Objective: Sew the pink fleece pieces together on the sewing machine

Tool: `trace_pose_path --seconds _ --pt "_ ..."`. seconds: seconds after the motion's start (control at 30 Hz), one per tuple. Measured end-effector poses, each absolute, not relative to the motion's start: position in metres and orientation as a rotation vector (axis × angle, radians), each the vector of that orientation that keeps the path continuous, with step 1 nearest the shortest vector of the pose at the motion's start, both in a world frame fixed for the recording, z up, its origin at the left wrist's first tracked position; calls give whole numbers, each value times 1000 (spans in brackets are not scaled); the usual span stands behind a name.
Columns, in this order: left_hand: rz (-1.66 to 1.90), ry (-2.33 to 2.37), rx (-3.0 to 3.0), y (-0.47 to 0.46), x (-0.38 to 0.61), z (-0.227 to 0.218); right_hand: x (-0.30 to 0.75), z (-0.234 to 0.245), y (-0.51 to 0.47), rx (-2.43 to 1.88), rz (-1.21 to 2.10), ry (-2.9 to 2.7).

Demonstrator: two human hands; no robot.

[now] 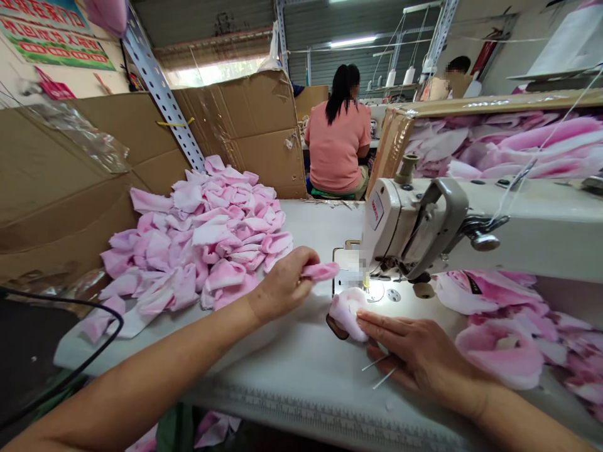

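Observation:
My left hand (285, 282) is closed on a small pink plush strip (321, 271), just left of the sewing machine's needle area. My right hand (414, 355) has its outstretched fingers on the edge of a rounded pink-and-white plush piece (348, 312), which lies on the lit plate in front of the needle. Two thin, pale prongs (379, 370) stick out from under the right fingers; the rest of that tool is hidden. The sewing machine (424, 213) stands over the work, its needle partly blurred out.
A large heap of pink fabric pieces (226, 232) lies at left against cardboard (245, 125). More plush pieces (504, 339) lie under the machine arm. A filled carton (396, 144) stands behind the machine. A black cable (115, 314) curves at left. A person (338, 141) sits ahead.

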State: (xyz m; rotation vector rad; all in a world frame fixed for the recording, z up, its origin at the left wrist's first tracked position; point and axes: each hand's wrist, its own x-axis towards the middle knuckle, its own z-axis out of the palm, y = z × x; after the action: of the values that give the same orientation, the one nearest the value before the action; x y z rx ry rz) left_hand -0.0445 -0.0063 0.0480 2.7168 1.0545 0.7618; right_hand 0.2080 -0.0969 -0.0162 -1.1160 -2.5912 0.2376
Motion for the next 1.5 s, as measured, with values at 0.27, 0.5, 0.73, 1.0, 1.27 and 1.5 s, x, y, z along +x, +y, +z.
trace_pose_path --seconds 0.27,0.5,0.73,1.0,1.27,1.5 --pt "557 664 3227 -15 -7 36 199 1 -88 -1210 296 -2591" --pt "419 336 3271 -3 -4 23 206 6 -80 -1154 381 -2562" --pt "403 401 3233 -3 -7 27 209 -13 -82 -1163 258 -2549" --pt "548 268 3215 -1 -10 30 210 -18 -86 -1177 -25 -2501" --pt "821 212 3213 5 -16 19 204 -16 -83 -1163 -72 -2565" --pt "851 32 3213 7 -16 29 204 -15 -86 -1205 -41 -2568"
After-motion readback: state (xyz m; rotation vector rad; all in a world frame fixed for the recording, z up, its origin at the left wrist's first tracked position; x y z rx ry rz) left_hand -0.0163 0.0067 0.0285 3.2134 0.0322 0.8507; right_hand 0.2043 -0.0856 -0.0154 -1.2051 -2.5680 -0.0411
